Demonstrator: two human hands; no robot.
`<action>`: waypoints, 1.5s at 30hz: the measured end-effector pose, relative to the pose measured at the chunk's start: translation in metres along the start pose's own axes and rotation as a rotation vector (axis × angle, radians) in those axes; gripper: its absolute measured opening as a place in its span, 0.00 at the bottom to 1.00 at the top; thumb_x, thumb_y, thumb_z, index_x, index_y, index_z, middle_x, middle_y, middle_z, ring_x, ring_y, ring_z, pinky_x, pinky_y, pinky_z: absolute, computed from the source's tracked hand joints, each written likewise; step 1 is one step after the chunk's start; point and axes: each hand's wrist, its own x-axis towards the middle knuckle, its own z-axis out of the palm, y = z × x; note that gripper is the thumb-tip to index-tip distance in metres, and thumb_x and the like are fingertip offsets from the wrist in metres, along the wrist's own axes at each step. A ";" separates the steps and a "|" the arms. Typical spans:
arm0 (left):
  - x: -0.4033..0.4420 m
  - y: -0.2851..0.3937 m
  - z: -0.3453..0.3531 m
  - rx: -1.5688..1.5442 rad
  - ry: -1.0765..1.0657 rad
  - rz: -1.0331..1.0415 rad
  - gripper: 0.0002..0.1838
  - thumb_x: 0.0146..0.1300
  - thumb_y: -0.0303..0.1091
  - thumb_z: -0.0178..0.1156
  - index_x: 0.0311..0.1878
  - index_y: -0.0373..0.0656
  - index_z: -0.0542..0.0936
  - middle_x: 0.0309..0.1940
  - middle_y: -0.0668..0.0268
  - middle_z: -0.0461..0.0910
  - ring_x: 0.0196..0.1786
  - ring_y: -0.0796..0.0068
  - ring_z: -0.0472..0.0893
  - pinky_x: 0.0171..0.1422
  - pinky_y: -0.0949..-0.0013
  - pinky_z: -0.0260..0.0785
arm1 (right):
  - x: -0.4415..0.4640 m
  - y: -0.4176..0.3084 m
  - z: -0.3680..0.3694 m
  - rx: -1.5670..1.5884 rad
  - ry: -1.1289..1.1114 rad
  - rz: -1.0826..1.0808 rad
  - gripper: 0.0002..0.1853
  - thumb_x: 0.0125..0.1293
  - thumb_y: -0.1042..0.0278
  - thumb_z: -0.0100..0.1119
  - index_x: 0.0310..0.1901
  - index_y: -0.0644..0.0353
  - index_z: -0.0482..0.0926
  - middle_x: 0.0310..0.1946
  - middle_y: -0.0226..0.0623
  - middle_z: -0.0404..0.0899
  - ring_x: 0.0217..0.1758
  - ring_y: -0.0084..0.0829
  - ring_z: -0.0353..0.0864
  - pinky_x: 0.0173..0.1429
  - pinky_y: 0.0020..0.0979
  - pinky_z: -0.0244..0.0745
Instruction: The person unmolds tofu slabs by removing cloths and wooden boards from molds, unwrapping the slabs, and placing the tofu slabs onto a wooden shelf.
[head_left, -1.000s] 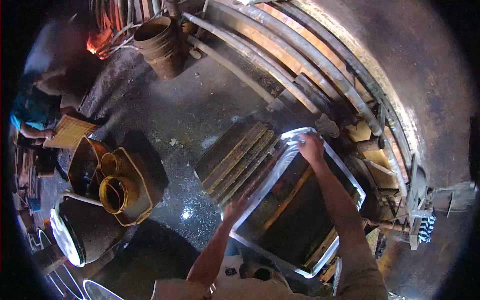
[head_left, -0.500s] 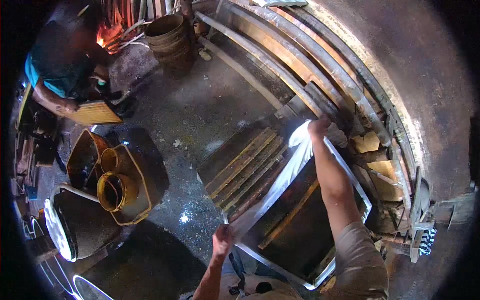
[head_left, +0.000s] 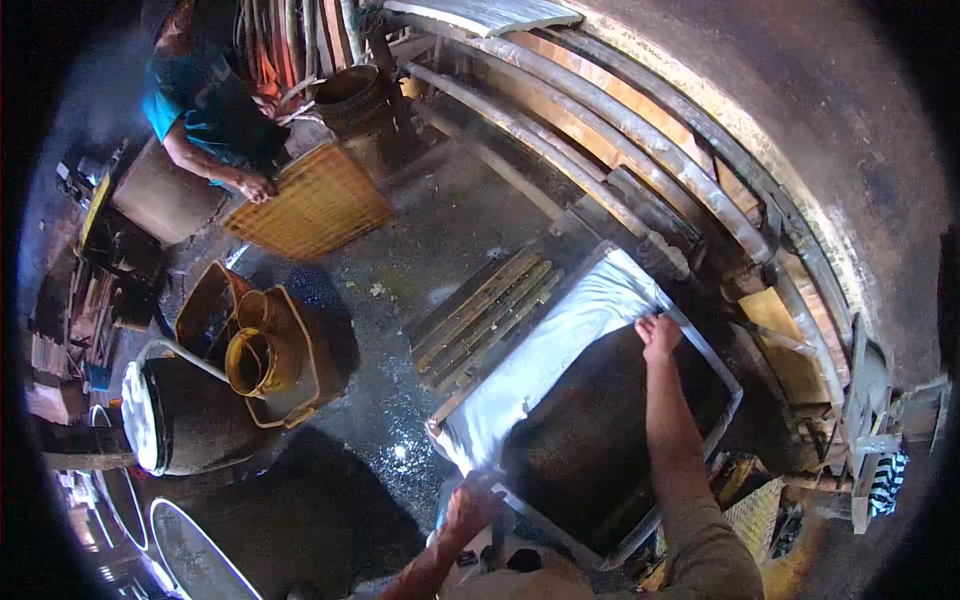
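A large rectangular frame or shallow tray (head_left: pixel 728 420) with a pale rim and dark inside lies tilted in front of me. A thin white cloth (head_left: pixel 550 355) covers its far-left side, gathered in folds toward my hands. With closed fingers, my right hand (head_left: pixel 657 336) pinches the cloth's edge near the right side of the frame. At the near-left corner my left hand (head_left: pixel 470 507) is closed on the other end of the cloth, slightly blurred.
Wooden slats (head_left: pixel 490 318) lie beyond the frame. To the left stand a yellowish basin (head_left: pixel 312 385) with round pots (head_left: pixel 255 362) and a dark drum (head_left: pixel 195 415). Another person (head_left: pixel 205 110) holds a woven panel (head_left: pixel 315 205). Long poles (head_left: pixel 600 140) curve along the right, beside a bucket (head_left: pixel 350 95).
The cloth came down from a stretched strip to spread over the frame's far-left side. My right hand moved nearer, my left slightly lower. The other person lifted the woven panel rightward.
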 end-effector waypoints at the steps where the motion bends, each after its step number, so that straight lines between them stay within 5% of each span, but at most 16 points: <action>1: 0.001 0.004 -0.005 0.230 -0.061 0.058 0.19 0.55 0.49 0.62 0.43 0.46 0.81 0.42 0.53 0.79 0.44 0.54 0.80 0.45 0.57 0.74 | -0.010 -0.020 -0.018 -0.077 -0.083 -0.089 0.15 0.58 0.67 0.55 0.46 0.61 0.71 0.34 0.42 0.77 0.29 0.38 0.80 0.31 0.34 0.79; 3: 0.031 0.037 -0.040 0.370 -0.161 -0.093 0.21 0.53 0.57 0.61 0.37 0.50 0.84 0.33 0.55 0.81 0.32 0.53 0.81 0.42 0.54 0.74 | 0.007 -0.058 -0.062 -0.324 0.073 -0.259 0.15 0.59 0.74 0.54 0.47 0.58 0.67 0.31 0.40 0.73 0.23 0.33 0.73 0.32 0.36 0.76; 5: 0.082 0.037 -0.055 0.438 -0.052 0.023 0.24 0.55 0.54 0.59 0.42 0.41 0.80 0.35 0.53 0.80 0.38 0.56 0.80 0.47 0.55 0.70 | 0.068 -0.052 -0.178 -1.272 0.275 -0.930 0.21 0.54 0.66 0.62 0.49 0.64 0.72 0.41 0.43 0.74 0.40 0.37 0.75 0.47 0.36 0.74; 7: 0.159 0.003 -0.036 0.217 0.262 0.348 0.31 0.55 0.53 0.60 0.54 0.39 0.72 0.44 0.44 0.76 0.46 0.45 0.77 0.50 0.51 0.71 | -0.012 -0.077 -0.231 -1.478 0.531 -0.918 0.33 0.50 0.57 0.69 0.54 0.67 0.70 0.48 0.45 0.73 0.51 0.45 0.74 0.57 0.41 0.70; 8: 0.191 -0.002 -0.025 0.211 0.188 0.233 0.33 0.55 0.54 0.60 0.57 0.39 0.70 0.47 0.43 0.75 0.49 0.44 0.76 0.53 0.51 0.69 | -0.077 -0.092 -0.230 -1.570 0.524 -0.527 0.33 0.55 0.51 0.63 0.55 0.68 0.68 0.51 0.47 0.72 0.54 0.48 0.73 0.59 0.40 0.69; 9: 0.218 -0.003 -0.017 0.206 0.113 0.120 0.34 0.56 0.54 0.59 0.59 0.39 0.68 0.49 0.42 0.74 0.52 0.43 0.74 0.56 0.50 0.68 | -0.044 -0.038 -0.318 -1.712 0.519 -1.094 0.30 0.61 0.51 0.55 0.58 0.67 0.67 0.53 0.53 0.70 0.56 0.48 0.71 0.60 0.44 0.67; 12: 0.276 0.005 0.004 0.398 -0.206 -0.068 0.40 0.58 0.65 0.48 0.61 0.40 0.67 0.54 0.42 0.72 0.55 0.43 0.73 0.62 0.48 0.63 | -0.145 0.051 -0.422 -1.155 0.261 -0.428 0.32 0.60 0.49 0.56 0.59 0.66 0.66 0.55 0.51 0.68 0.57 0.47 0.69 0.60 0.44 0.66; 16: 0.306 -0.023 0.047 0.436 0.023 -0.091 0.37 0.54 0.68 0.52 0.44 0.38 0.78 0.42 0.45 0.78 0.48 0.48 0.78 0.53 0.50 0.69 | -0.250 0.117 -0.460 -0.910 -0.073 0.019 0.34 0.58 0.47 0.57 0.60 0.65 0.66 0.57 0.49 0.65 0.59 0.46 0.66 0.61 0.43 0.65; 22: 0.288 0.006 0.059 0.617 0.210 -0.174 0.42 0.50 0.75 0.47 0.43 0.39 0.79 0.44 0.50 0.79 0.50 0.50 0.77 0.54 0.52 0.69 | -0.276 0.116 -0.503 -0.798 -0.252 0.118 0.38 0.55 0.45 0.59 0.61 0.63 0.65 0.61 0.46 0.61 0.61 0.43 0.62 0.61 0.43 0.63; 27: 0.228 0.004 0.112 0.546 0.087 -0.211 0.43 0.48 0.75 0.50 0.47 0.39 0.78 0.41 0.48 0.79 0.46 0.50 0.78 0.51 0.50 0.69 | -0.281 0.117 -0.565 -0.490 -0.005 0.069 0.29 0.52 0.67 0.65 0.57 0.63 0.69 0.42 0.34 0.74 0.39 0.32 0.73 0.54 0.36 0.68; 28: 0.221 -0.020 0.144 0.730 0.263 -0.051 0.42 0.49 0.74 0.50 0.43 0.38 0.79 0.38 0.48 0.79 0.45 0.49 0.79 0.50 0.49 0.69 | -0.287 0.111 -0.580 -0.322 0.025 0.143 0.32 0.48 0.68 0.67 0.57 0.61 0.69 0.44 0.34 0.73 0.44 0.32 0.71 0.53 0.36 0.67; 29: 0.191 0.043 0.134 0.747 0.027 -0.086 0.25 0.58 0.55 0.53 0.44 0.42 0.78 0.40 0.50 0.79 0.48 0.51 0.78 0.49 0.51 0.71 | -0.291 0.109 -0.600 -0.154 0.066 0.211 0.35 0.44 0.70 0.70 0.58 0.59 0.69 0.47 0.34 0.72 0.48 0.33 0.69 0.52 0.36 0.66; 37: 0.157 0.102 0.186 0.608 -0.072 -0.243 0.30 0.57 0.61 0.53 0.52 0.45 0.75 0.48 0.50 0.76 0.53 0.46 0.75 0.56 0.50 0.67 | -0.352 0.182 -0.667 -0.242 0.241 0.142 0.36 0.43 0.63 0.71 0.57 0.62 0.71 0.50 0.38 0.75 0.55 0.36 0.70 0.63 0.39 0.60; 39: 0.158 0.101 0.202 0.535 0.067 -0.130 0.32 0.60 0.56 0.52 0.60 0.41 0.66 0.56 0.48 0.70 0.59 0.45 0.69 0.62 0.46 0.60 | -0.363 0.142 -0.639 -0.194 0.249 0.346 0.35 0.45 0.58 0.71 0.57 0.61 0.71 0.52 0.37 0.74 0.56 0.37 0.69 0.65 0.40 0.57; 41: 0.148 0.097 0.245 0.822 0.395 0.413 0.33 0.61 0.51 0.53 0.64 0.42 0.61 0.63 0.47 0.61 0.67 0.44 0.59 0.67 0.42 0.52 | -0.377 0.103 -0.612 -0.056 0.251 0.238 0.32 0.54 0.50 0.64 0.57 0.58 0.70 0.48 0.32 0.74 0.54 0.37 0.69 0.63 0.42 0.59; 45: 0.026 0.183 0.331 0.655 -0.245 0.778 0.37 0.61 0.57 0.50 0.67 0.42 0.61 0.71 0.54 0.49 0.73 0.50 0.45 0.73 0.42 0.35 | -0.356 0.086 -0.613 0.479 0.226 0.215 0.30 0.65 0.41 0.47 0.59 0.56 0.65 0.47 0.30 0.72 0.49 0.31 0.71 0.56 0.32 0.66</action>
